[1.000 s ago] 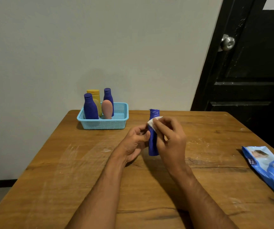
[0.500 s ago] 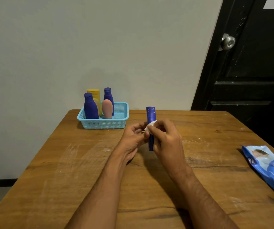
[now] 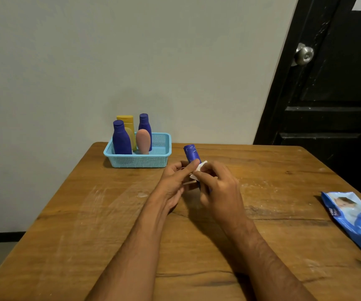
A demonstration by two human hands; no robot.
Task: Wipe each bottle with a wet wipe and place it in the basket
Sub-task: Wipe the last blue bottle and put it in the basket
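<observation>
Frame centre over worn wood table [image 3: 88, 224]: left hand [image 3: 173, 183] curls around smooth blue cylindrical bottle [image 3: 191, 153], right hand [image 3: 218, 192] pinches crumpled white wipe [image 3: 199, 170] against it.

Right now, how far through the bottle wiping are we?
Done: four bottles stand in the blue basket: two dark blue, one yellow, one pink. In hand: the left hand holds a blue tube off the table while the right hand rubs it with a white wipe. Left: finish wiping and put this tube in the basket. No other loose bottles show, only the wipes pack.
</observation>
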